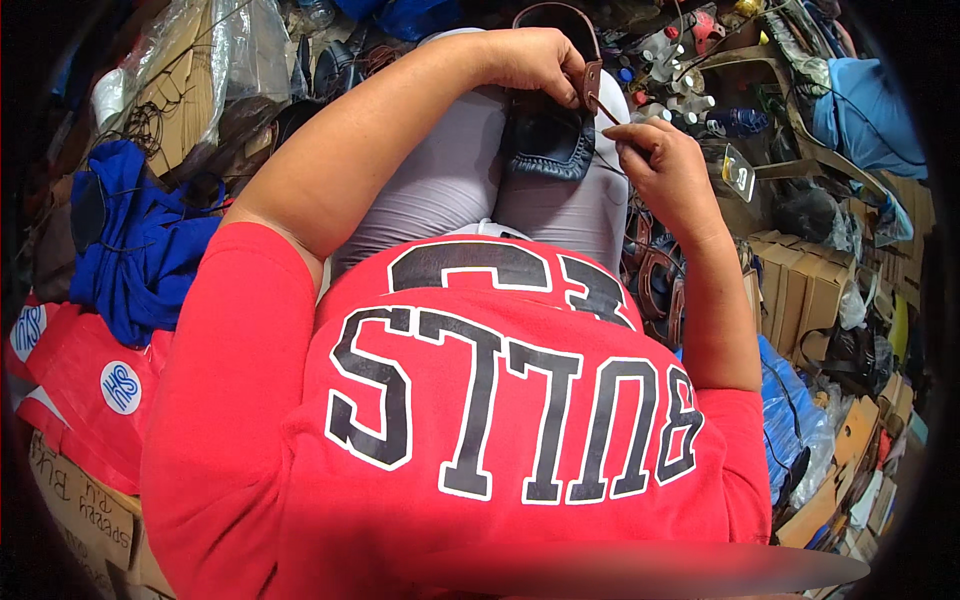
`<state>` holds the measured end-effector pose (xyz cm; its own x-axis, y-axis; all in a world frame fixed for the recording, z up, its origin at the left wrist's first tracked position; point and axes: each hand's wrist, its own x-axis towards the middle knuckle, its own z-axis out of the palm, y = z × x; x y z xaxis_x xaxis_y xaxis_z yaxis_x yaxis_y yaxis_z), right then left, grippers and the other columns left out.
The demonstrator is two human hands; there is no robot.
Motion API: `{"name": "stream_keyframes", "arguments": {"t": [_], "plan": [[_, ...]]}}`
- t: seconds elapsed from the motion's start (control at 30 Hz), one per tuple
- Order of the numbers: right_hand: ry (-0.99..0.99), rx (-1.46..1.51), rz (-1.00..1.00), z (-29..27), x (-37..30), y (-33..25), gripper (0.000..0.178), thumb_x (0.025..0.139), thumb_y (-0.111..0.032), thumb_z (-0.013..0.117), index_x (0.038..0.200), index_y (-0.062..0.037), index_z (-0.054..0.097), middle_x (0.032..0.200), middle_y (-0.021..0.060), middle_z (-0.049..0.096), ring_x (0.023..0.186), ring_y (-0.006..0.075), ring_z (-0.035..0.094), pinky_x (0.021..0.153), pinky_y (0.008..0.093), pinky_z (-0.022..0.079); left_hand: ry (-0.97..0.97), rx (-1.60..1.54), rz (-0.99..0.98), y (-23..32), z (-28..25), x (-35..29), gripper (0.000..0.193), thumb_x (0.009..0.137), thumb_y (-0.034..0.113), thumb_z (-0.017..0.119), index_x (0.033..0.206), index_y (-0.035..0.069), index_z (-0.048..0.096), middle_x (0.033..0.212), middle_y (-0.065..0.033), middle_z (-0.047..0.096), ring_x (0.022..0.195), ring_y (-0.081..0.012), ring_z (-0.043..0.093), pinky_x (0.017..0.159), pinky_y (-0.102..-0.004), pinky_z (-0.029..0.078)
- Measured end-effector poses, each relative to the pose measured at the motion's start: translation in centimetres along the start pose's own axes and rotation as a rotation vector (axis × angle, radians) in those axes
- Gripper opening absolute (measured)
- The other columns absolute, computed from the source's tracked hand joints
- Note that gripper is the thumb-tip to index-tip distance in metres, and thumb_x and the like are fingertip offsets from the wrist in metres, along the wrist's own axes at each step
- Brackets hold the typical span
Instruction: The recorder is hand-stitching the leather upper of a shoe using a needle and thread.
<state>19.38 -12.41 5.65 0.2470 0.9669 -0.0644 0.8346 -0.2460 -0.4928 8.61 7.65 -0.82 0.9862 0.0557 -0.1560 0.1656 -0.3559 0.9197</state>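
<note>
A dark blue leather shoe upper (548,140) with a stitched edge rests on my grey-clad knees. My left hand (535,62) presses down on its top edge and grips a brown leather strap (590,80) that loops up above the knuckles. My right hand (655,160) sits just to the right of the shoe, fingers pinched shut on a thin dark thread (605,160) running to the shoe's edge. A needle is too small to make out. My red shirt fills the lower half of the view.
Brown cardboard boxes (800,290) are stacked at the right. Small bottles and tools (680,70) clutter the floor beyond my knees. Blue cloth (140,240) and red bags (80,370) lie at the left, clear plastic (220,50) above them. More brown straps (655,275) lie beside my right thigh.
</note>
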Motion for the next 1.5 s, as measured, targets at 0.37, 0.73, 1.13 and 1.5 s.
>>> {"name": "stream_keyframes", "arguments": {"t": [0.37, 0.73, 1.13, 1.5], "plan": [[-0.069, 0.197, -0.065, -0.1, 1.3, 2.3, 0.015, 0.079, -0.006, 0.066, 0.093, -0.0052, 0.070, 0.076, 0.0063, 0.059, 0.070, 0.0135, 0.056, 0.065, 0.0272, 0.045, 0.029, 0.104, 0.010, 0.7, 0.2, 0.1, 0.025, 0.073, 0.016, 0.074, 0.097, 0.008, 0.071, 0.097, -0.0066, 0.062, 0.094, -0.0196, 0.056, 0.088, -0.0303, 0.041], [-0.210, 0.529, -0.007, 1.6, 2.7, 5.6, 0.016, 0.080, -0.008, 0.068, 0.096, -0.0082, 0.070, 0.085, 0.0004, 0.057, 0.084, 0.0095, 0.052, 0.072, 0.0221, 0.042, 0.001, 0.086, 0.048, 0.9, 0.2, 0.0, 0.028, 0.070, 0.015, 0.076, 0.096, 0.007, 0.070, 0.100, -0.0061, 0.059, 0.096, -0.0207, 0.056, 0.088, -0.0313, 0.041], [0.028, 0.487, -0.031, 3.0, 0.0, 3.2, 0.019, 0.081, -0.007, 0.066, 0.099, -0.0090, 0.070, 0.079, 0.0012, 0.051, 0.074, 0.0110, 0.049, 0.068, 0.0227, 0.041, 0.639, 0.380, 0.029, -1.3, -4.8, -10.0, 0.034, 0.079, 0.022, 0.061, 0.110, 0.008, 0.062, 0.111, -0.0126, 0.055, 0.102, -0.0193, 0.055, 0.088, -0.0342, 0.043], [0.173, 0.315, -0.027, 4.7, -1.6, 1.4, 0.027, 0.081, -0.005, 0.063, 0.106, -0.0122, 0.068, 0.085, 0.0075, 0.056, 0.078, 0.0188, 0.056, 0.072, 0.0299, 0.045, 0.627, 0.747, 0.191, 2.1, 4.6, -10.7, 0.016, 0.074, 0.006, 0.066, 0.087, 0.016, 0.070, 0.076, -0.0034, 0.057, 0.077, -0.0222, 0.054, 0.070, -0.0356, 0.039]]}}
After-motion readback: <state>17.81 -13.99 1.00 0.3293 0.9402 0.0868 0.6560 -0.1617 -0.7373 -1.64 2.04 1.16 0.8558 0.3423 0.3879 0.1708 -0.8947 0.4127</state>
